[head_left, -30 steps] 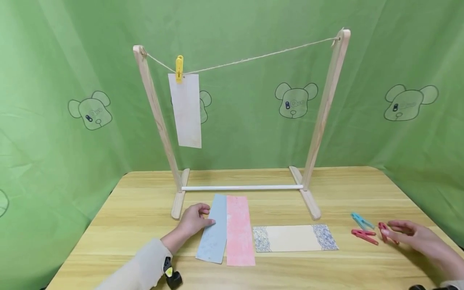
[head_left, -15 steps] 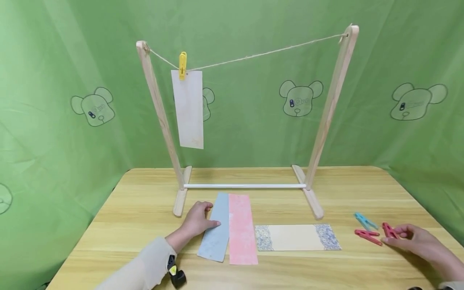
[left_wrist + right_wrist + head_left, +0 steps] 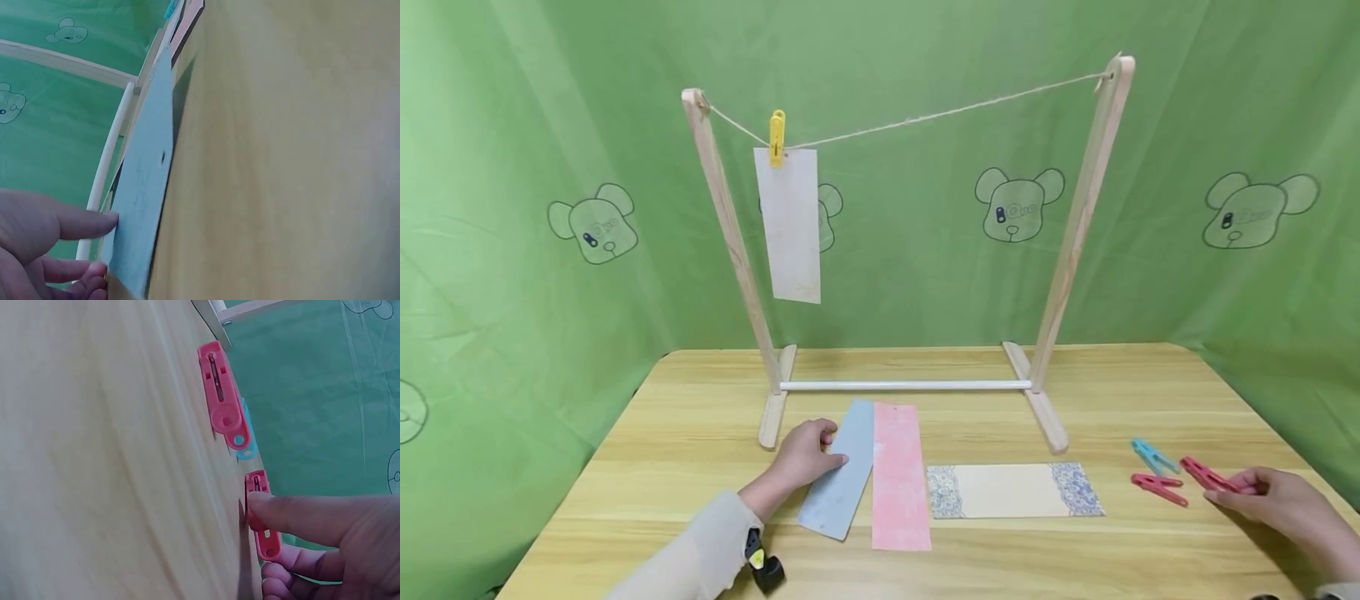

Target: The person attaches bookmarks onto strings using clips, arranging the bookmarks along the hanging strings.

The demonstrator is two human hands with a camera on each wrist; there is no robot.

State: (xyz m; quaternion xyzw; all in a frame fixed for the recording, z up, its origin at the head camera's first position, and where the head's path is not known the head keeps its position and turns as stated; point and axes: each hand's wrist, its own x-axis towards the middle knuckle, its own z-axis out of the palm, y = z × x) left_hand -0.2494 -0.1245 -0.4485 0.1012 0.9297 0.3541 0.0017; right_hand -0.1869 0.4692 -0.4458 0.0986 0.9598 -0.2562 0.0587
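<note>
My left hand (image 3: 805, 454) pinches the left edge of a light blue paper strip (image 3: 844, 483), thumb on top and fingers at its edge. In the left wrist view the blue strip's near side casts a shadow on the table. A pink strip (image 3: 901, 479) lies right beside it. My right hand (image 3: 1277, 504) holds a red clothespin (image 3: 1204, 473) between thumb and fingers at the right. Close to it lie another red clothespin (image 3: 1159, 489) and a light blue clothespin (image 3: 1153, 455). A cream strip with blue lace-patterned ends (image 3: 1006, 492) lies between the hands.
Behind stands a wooden frame (image 3: 1078, 242) with a string (image 3: 947, 112) across its top and a white rod (image 3: 906, 385) low down. A yellow clothespin (image 3: 777, 137) holds a white strip (image 3: 792, 229) on the string's left part. Green cloth (image 3: 910, 275) surrounds the table (image 3: 647, 467).
My right hand has gripped the red clothespin and shifted slightly right, turning it. The blue strip's lower end has swung left in my left hand.
</note>
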